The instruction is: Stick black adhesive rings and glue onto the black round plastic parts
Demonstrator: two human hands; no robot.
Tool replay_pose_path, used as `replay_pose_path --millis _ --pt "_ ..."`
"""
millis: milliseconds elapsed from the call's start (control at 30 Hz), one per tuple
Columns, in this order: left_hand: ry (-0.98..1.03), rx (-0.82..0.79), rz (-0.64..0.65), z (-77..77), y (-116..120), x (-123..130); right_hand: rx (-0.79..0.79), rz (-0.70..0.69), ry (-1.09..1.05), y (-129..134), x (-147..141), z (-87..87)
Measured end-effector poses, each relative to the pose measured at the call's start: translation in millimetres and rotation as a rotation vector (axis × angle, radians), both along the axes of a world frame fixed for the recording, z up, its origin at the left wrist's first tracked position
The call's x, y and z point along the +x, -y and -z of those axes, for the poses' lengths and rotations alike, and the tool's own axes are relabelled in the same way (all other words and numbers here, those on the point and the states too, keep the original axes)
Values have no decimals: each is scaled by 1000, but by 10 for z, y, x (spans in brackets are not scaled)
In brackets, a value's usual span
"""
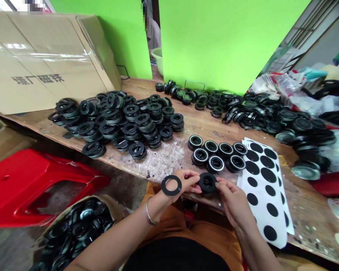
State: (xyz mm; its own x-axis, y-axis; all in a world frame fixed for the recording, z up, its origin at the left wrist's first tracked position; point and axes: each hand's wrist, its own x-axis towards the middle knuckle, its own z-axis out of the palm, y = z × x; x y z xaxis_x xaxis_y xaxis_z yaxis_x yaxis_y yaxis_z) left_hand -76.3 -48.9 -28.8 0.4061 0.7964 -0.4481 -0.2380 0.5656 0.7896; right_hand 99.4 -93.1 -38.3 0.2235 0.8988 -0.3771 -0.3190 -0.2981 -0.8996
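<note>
The only writing that can be read stands on the big cardboard box (45, 60) at the far left of the workbench. On its brown side are dark printed Chinese characters in one row; they look like "埽厂磁铁", but the first ones are not clear.

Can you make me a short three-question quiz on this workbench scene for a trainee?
1. True or false: both hands, the left hand and the right hand, meet on one black round part.
2. Multiple choice: the flat black ring is at A) the left hand, B) the red stool, C) the cardboard box.
3. What lies on the table just right of the hands?

Key:
1. True.
2. A.
3. A white sheet with black round stickers.
</note>
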Motion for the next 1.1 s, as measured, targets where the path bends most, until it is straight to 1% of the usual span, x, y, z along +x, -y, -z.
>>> replay_pose_path --millis 133,333,500,667,733,800,933,967,1000,1033,1100 --pt "-39 -28 -31 43 -9 29 1 7 11 7 -8 -12" --pt "-138 -39 -80 -26 -15 86 15 3 61 10 -6 15" --pt "-165 -32 -79 -54 -13 104 29 5 96 9 2 19" --pt "-172 -25 -71 -36 -14 107 28 -16 147 6 8 14" --pt "-176 -23 -71 -17 -19 111 34 -26 205 11 6 8" --pt "-181 -24 -69 7 -26 117 56 -45 331 18 2 -21" --pt "-194 -15 -58 41 -41 134 190 -125 765 15 11 -138" --pt "-196 -12 -59 43 -44 141 200 -158 841 8 19 -164" --pt "-197 -13 -63 42 -46 147 186 -199 878 -1 31 -184" --pt "-199 -17 -65 38 -48 153 153 -242 869 -12 45 -194" --pt "-203 -27 -64 26 -47 160 57 -305 714 -32 77 -190"
